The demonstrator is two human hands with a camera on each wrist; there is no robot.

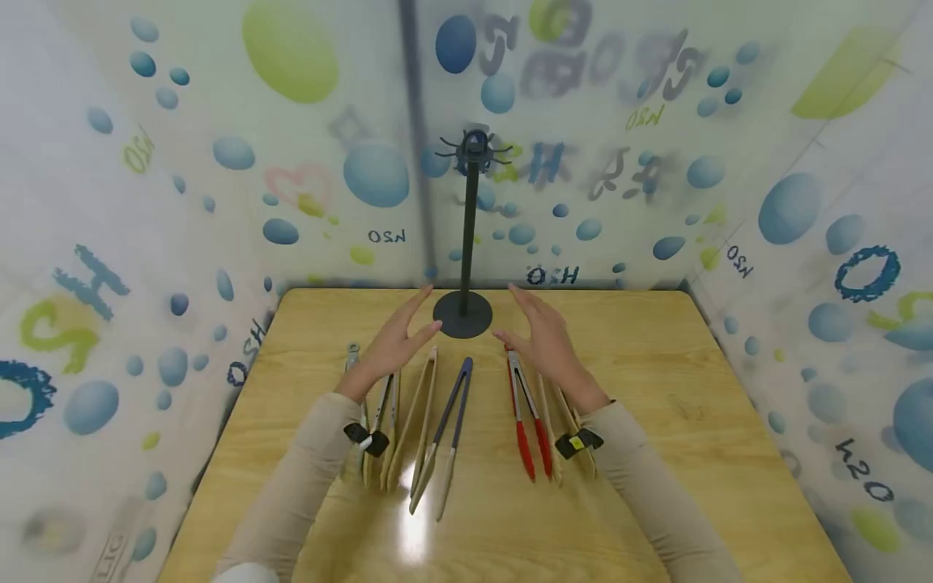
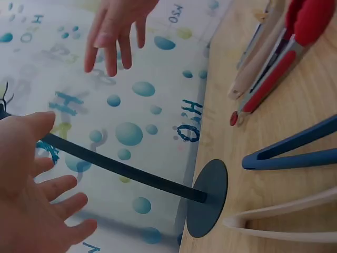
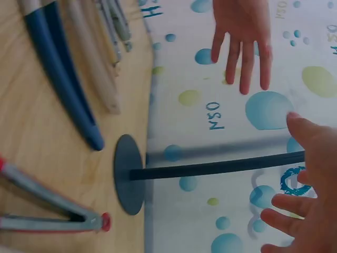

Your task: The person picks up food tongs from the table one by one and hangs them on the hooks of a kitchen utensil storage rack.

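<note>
A black stand [image 1: 470,235] with a round base and several hooks at its top rises at the back of the table. To its left, my left hand [image 1: 389,344] hovers with straight, spread fingers and holds nothing. My right hand [image 1: 547,340] mirrors it on the other side, likewise bare; neither touches the pole. Below the hands lie blue-handled tongs [image 1: 466,369], pale wooden-looking tongs [image 1: 433,356] and steel tongs with red ends [image 1: 524,449]. More tongs lie partly hidden under both wrists. In the left wrist view, the stand's base [image 2: 208,211] is near the blue tongs [image 2: 295,158].
The wooden table [image 1: 656,405] meets a patterned cloth wall [image 1: 605,202] along its back edge, with similar walls at both sides. Each wrist carries a small dark strapped device, such as the one on the right wrist [image 1: 579,442].
</note>
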